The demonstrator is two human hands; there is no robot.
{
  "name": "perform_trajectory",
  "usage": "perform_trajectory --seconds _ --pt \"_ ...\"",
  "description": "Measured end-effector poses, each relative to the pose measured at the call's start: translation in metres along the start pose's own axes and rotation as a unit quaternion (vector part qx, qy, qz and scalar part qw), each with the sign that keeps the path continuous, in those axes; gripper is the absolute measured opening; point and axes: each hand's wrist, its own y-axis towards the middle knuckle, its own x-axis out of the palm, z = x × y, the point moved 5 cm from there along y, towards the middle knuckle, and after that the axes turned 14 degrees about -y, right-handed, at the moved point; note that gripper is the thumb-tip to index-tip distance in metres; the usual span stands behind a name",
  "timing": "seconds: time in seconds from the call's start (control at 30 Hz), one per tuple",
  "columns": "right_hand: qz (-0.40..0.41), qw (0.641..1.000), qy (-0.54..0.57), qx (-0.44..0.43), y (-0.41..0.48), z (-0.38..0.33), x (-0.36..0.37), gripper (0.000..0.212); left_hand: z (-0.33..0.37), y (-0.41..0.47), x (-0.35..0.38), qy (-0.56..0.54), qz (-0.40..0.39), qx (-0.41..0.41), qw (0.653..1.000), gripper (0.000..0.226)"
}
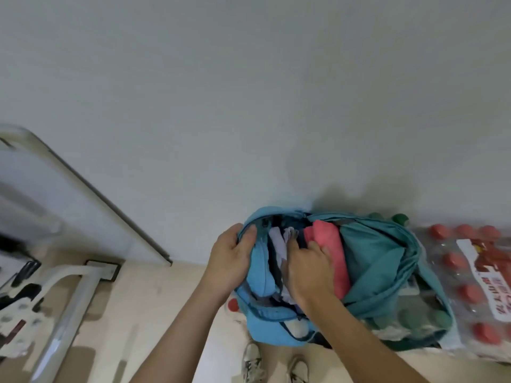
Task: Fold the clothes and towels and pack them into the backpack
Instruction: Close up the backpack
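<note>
Left hand (232, 258): your thumb and fingers clamp the backpack (276, 330) rim.
Right hand (307, 269): fingers flat, pressing folded clothes (276, 244) beside pink towel (329, 244).
Beside: wrapped red-capped bottles (470, 272), right against backpack.

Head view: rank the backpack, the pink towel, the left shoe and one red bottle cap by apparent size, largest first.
1. backpack
2. pink towel, partly hidden by the right hand
3. left shoe, cut off by the frame edge, so its place against the towel is unsure
4. red bottle cap
</note>
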Motion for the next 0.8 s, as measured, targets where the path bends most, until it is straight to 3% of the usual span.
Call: perform_trajectory --seconds 0.13,0.2,0.23,0.3,0.33,0.4,0.47,0.53,0.57,0.67,0.8 --pt "-0.092 0.994 0.022 -0.052 -0.004 -0.003 0.0 0.047 0.005 -0.002 0.021 -0.111 -0.039 -0.071 0.991 0.044" --pt "-0.085 0.994 0.034 -0.055 -0.011 0.003 -0.008 0.045 -0.001 -0.006 0.027 -0.188 -0.033 -0.133 0.973 0.04" --pt "-0.043 0.997 0.054 -0.044 -0.015 0.011 -0.014 0.04 -0.003 -0.007 0.029 -0.206 -0.029 -0.149 0.967 0.038" --pt "0.081 0.991 0.105 0.014 -0.026 0.04 -0.029 0.025 -0.003 -0.01 0.033 -0.219 -0.037 -0.155 0.963 0.033" --pt "0.119 0.985 0.109 0.062 -0.033 0.062 -0.034 0.029 -0.002 -0.011 0.037 -0.221 -0.048 -0.153 0.962 0.031" --pt "0.098 0.966 0.146 0.19 -0.046 0.112 -0.031 0.052 -0.002 -0.011 0.044 -0.211 -0.067 -0.142 0.965 0.028" --pt "-0.027 0.909 0.291 0.298 -0.055 0.153 -0.011 0.078 0.002 -0.013 0.052 -0.182 -0.077 -0.12 0.973 0.028" --pt "-0.109 0.825 0.438 0.34 -0.057 0.167 0.004 0.081 0.007 -0.014 0.062 -0.136 -0.077 -0.09 0.984 0.034" --pt "-0.11 0.807 0.464 0.349 -0.055 0.172 0.007 0.074 0.011 -0.015 0.068 -0.12 -0.077 -0.076 0.987 0.036" --pt "-0.095 0.798 0.476 0.358 -0.047 0.181 0.007 0.047 0.028 -0.016 0.088 -0.081 -0.086 -0.032 0.992 0.038" --pt "-0.117 0.708 0.605 0.345 -0.046 0.169 0.002 0.031 0.04 -0.02 0.113 0.043 -0.132 0.042 0.989 0.042"
